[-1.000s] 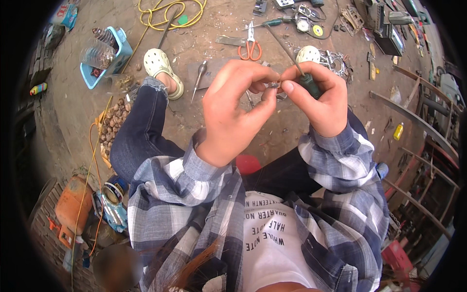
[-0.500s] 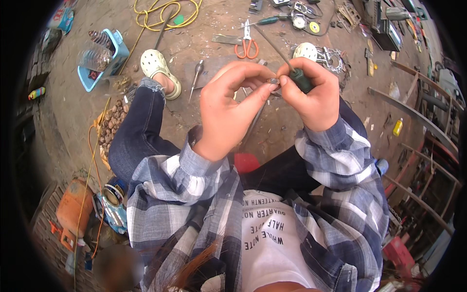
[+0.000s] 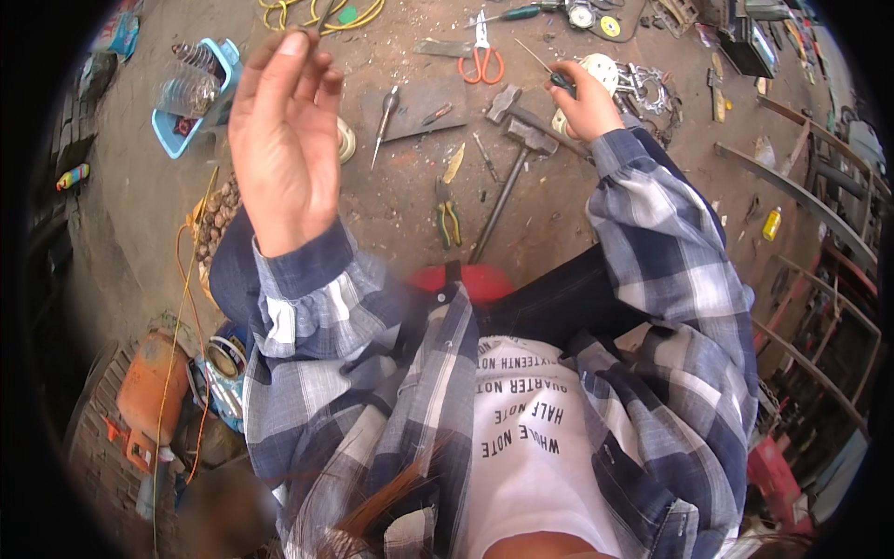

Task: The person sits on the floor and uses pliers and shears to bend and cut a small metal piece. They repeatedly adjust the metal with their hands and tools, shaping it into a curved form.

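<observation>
My left hand (image 3: 289,149) is raised at the upper left, palm partly turned to view. Its thumb and fingertips come together near the top; what lies between them, if anything, I cannot make out. Farther out on the right, my right hand (image 3: 591,107) grips a screwdriver (image 3: 562,81) by its dark green handle, the thin shaft pointing up and left. On the ground between my hands lie two hammers (image 3: 532,137), yellow-green-handled pliers (image 3: 448,216), a pointed tool (image 3: 386,116) and a flat metal plate (image 3: 410,121).
Orange-handled scissors (image 3: 481,67) lie ahead, beside a wide blade (image 3: 442,47). A blue basket (image 3: 172,140) holding plastic bottles stands left, walnuts (image 3: 220,219) below it. A metal frame (image 3: 792,177) stands right, a rusty orange tank (image 3: 151,377) lower left. A red seat (image 3: 480,282) shows beneath me.
My hands have parted: the left has swung up and left, the right outward and right with the screwdriver. The hammers and pliers they covered now show on the ground.
</observation>
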A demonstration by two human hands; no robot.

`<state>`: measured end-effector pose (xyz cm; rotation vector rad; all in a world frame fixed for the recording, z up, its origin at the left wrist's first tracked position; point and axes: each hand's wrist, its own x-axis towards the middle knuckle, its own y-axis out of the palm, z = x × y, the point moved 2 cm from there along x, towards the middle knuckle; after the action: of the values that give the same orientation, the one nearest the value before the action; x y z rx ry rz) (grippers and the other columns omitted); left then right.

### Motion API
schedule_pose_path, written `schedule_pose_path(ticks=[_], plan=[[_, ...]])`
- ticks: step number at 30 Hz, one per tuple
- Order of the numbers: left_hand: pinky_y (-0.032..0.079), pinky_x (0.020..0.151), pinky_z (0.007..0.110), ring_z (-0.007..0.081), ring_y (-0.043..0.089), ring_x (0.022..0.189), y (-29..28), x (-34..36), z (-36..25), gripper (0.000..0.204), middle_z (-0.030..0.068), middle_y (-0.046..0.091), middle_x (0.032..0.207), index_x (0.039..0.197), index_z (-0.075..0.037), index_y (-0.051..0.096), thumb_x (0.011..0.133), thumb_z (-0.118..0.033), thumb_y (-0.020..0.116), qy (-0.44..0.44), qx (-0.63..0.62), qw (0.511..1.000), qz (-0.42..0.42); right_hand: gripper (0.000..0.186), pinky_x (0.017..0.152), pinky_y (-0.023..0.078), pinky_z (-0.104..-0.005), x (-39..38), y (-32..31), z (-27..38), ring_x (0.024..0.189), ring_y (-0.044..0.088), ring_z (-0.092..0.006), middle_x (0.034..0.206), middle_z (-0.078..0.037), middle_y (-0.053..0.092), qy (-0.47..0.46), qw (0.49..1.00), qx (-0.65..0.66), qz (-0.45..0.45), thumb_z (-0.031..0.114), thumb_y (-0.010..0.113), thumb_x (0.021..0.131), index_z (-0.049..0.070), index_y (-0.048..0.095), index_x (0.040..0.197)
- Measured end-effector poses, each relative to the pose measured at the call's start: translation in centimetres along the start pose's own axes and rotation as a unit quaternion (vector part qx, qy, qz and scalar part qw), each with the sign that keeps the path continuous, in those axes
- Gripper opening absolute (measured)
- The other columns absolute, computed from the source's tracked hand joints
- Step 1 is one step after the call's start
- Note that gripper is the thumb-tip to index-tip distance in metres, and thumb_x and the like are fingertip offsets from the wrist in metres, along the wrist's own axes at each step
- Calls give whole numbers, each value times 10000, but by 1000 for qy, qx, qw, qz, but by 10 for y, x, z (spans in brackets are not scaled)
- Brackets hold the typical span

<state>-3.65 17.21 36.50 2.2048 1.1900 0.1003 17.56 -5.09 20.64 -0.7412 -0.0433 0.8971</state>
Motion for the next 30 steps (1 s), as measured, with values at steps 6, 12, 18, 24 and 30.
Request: schedule_pose_path(ticks=[6, 12, 18, 24, 30], plan=[[454, 819, 302, 169, 539, 892, -21, 2, -22, 171, 90, 598, 1003, 1026, 14, 596, 898, -99, 605, 11, -35, 999, 11, 368, 798, 480, -423, -25, 59, -63, 926, 590, -344, 987, -171, 610, -55, 948, -271, -157, 186, 662, 776, 26, 564, 1092], [472, 759, 277, 141, 592, 841, -11, -1, -2, 141, 60, 647, 935, 1001, -34, 623, 873, -91, 638, 11, -32, 999, 9, 348, 763, 495, -446, -105, 237, -55, 854, 604, -361, 925, -195, 614, 83, 972, -140, 170, 393, 722, 714, 62, 663, 805], [507, 752, 266, 145, 588, 863, 2, -9, 22, 141, 44, 624, 981, 1045, -72, 607, 912, -117, 596, -146, -101, 983, -51, 545, 883, 464, -448, -168, 314, -60, 1068, 548, -390, 1156, -240, 554, 303, 911, -144, 239, 484, 703, 714, 16, 670, 990], [488, 737, 261, 144, 579, 846, 2, -9, 29, 136, 34, 623, 934, 1045, -59, 613, 915, -92, 588, -206, -171, 961, -64, 493, 888, 443, -455, -154, 315, -66, 1113, 495, -346, 1189, -172, 500, 326, 910, -206, 156, 467, 713, 708, 56, 691, 979], [479, 716, 255, 142, 561, 822, -2, -16, 25, 147, 53, 611, 943, 1043, -42, 588, 906, -95, 599, -225, -211, 948, -83, 434, 892, 447, -434, -154, 308, -62, 1086, 515, -369, 1123, -203, 573, 292, 929, -182, 136, 401, 686, 718, 29, 699, 940]])
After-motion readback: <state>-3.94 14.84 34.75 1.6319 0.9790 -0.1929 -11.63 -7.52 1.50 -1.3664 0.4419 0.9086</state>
